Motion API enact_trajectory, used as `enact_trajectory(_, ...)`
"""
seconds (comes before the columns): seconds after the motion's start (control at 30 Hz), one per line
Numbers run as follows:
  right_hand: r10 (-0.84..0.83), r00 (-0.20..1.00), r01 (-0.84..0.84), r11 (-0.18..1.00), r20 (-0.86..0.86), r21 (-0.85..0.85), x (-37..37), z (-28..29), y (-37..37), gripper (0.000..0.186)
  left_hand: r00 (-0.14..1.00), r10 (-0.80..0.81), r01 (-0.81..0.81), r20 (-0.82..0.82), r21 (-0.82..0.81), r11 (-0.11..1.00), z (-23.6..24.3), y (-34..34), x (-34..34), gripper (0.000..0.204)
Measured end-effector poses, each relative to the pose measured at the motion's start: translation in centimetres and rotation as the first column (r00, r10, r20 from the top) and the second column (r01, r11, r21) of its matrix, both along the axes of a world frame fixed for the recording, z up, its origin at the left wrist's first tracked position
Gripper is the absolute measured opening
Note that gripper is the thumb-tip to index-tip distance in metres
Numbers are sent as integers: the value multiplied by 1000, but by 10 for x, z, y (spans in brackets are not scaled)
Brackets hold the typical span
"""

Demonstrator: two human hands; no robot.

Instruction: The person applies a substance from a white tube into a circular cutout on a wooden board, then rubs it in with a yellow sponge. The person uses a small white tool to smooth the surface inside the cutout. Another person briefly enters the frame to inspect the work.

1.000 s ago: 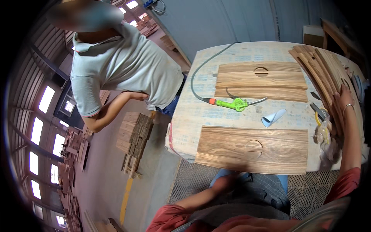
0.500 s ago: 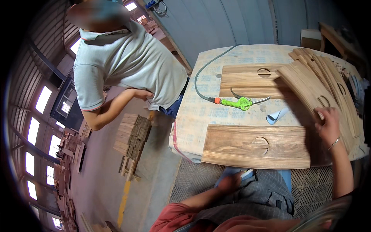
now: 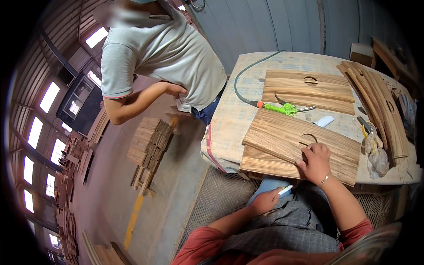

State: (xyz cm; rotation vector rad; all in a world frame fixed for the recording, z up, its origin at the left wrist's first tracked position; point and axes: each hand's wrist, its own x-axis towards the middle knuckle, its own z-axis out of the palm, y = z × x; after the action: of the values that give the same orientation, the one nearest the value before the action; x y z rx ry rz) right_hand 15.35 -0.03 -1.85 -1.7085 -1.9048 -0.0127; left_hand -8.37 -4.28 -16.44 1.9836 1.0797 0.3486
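Note:
My right hand [image 3: 316, 162] is closed on the near edge of a wooden board [image 3: 276, 132], beside its round cut-out. That board lies slanted over another wooden board [image 3: 258, 162] at the table's front edge and covers most of it. Low in front of my lap, my left hand [image 3: 266, 201] is closed around a slim white pen-like stick [image 3: 285, 190]; its exact kind is unclear. Just beyond the slanted board lie a green air blow gun [image 3: 287, 109] and a curled pale sheet [image 3: 324, 121], partly hidden.
Boards with a cut-out [image 3: 287, 81] lie at the back of the covered table [image 3: 221, 141]. More boards [image 3: 380, 101] are stacked at right, near pliers [image 3: 364, 125] and a plastic bag [image 3: 378, 162]. A person [image 3: 163, 57] stands at left; a wood stack [image 3: 148, 139] is on the floor.
My right hand has brought a board from the right-hand stack leftward onto the front board. The pliers and bag have come into sight. My left hand still holds the white stick.

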Motion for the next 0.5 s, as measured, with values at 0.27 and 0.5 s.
enact_trajectory(0.27,-156,984,159,986,87,-39,-15,-5,16,24,1000,-14,14,-16,-19,1000,4,3,4,41)
enact_trajectory(0.5,37,961,-63,994,274,86,31,13,7,25,1000,-16,17,-27,17,1000,7,5,5,41)
